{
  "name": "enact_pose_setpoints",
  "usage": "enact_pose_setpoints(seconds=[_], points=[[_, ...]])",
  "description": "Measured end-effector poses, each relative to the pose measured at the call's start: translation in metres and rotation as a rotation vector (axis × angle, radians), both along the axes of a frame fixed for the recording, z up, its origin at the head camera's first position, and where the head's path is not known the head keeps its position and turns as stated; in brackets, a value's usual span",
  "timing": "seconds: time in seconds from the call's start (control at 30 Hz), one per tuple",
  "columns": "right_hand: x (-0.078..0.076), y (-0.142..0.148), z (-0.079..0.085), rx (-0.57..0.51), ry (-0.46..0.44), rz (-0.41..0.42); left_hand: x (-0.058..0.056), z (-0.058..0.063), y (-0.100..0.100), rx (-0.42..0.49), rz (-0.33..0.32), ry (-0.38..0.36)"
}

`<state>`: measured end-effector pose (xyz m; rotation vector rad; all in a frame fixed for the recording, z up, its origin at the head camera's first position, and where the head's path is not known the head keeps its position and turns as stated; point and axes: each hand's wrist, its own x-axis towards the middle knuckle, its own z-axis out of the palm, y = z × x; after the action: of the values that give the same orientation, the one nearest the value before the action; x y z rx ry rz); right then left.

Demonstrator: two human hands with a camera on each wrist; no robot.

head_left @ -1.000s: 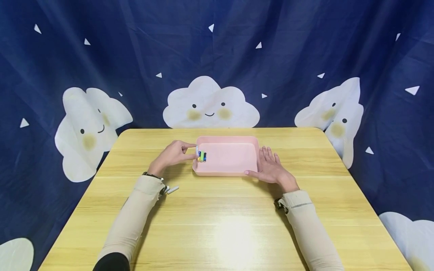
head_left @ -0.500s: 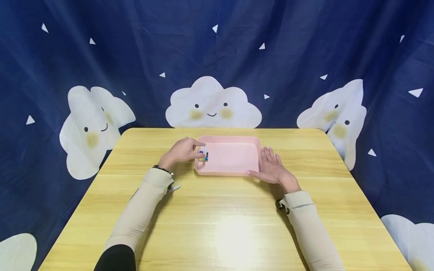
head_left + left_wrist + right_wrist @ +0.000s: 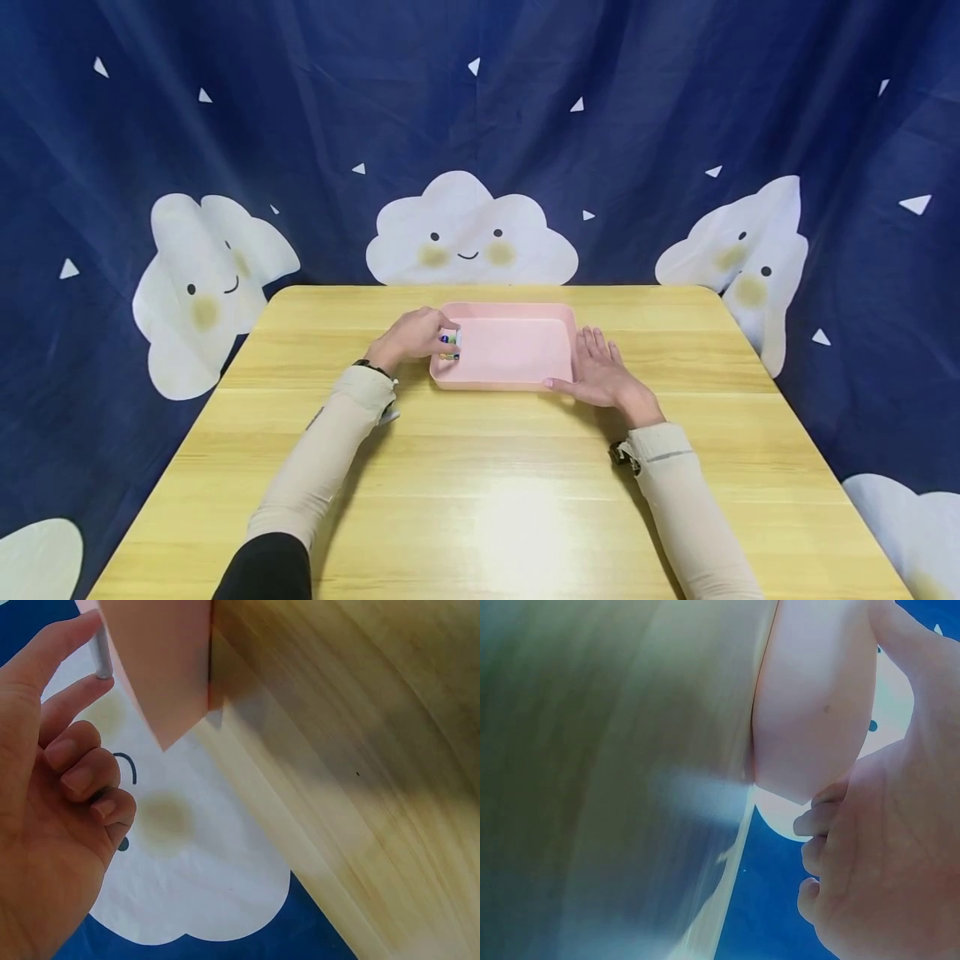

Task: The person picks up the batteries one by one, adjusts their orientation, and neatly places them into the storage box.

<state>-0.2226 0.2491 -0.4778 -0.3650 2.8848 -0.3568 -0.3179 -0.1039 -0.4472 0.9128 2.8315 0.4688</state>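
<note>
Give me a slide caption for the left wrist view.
A left hand pinches a small pale cylinder between thumb and finger at the rim of a pink tray.

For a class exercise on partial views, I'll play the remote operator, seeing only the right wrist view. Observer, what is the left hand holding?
Observer: The left hand pinches a small white cylinder.
Operator: Where is that hand?
Observer: At the left end of the pink tray.
Operator: Is anything lying inside?
Observer: Yes, small coloured cylinders, partly hidden in the head view.
</note>
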Motion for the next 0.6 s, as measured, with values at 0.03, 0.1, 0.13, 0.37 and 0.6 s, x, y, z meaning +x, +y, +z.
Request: enact_pose_setpoints(seconds=[0.03, 0.1, 0.13, 0.37, 0.6], points=[[0.000, 0.000, 0.000, 0.004, 0.000, 0.000, -0.001, -0.001, 0.001, -0.013, -0.002, 0.002], [0.000, 0.001, 0.000, 0.006, -0.002, 0.000, -0.003, -0.004, 0.004, -0.037, -0.006, 0.008], [0.000, 0.001, 0.000, 0.007, -0.001, 0.001, -0.004, -0.005, 0.005, -0.047, -0.009, 0.010], [0.002, 0.001, 0.001, -0.007, -0.005, -0.004, -0.006, -0.009, 0.013, -0.059, -0.021, -0.022], [0.000, 0.001, -0.001, -0.017, -0.013, -0.009, -0.007, -0.013, 0.016, -0.076, -0.002, -0.059]])
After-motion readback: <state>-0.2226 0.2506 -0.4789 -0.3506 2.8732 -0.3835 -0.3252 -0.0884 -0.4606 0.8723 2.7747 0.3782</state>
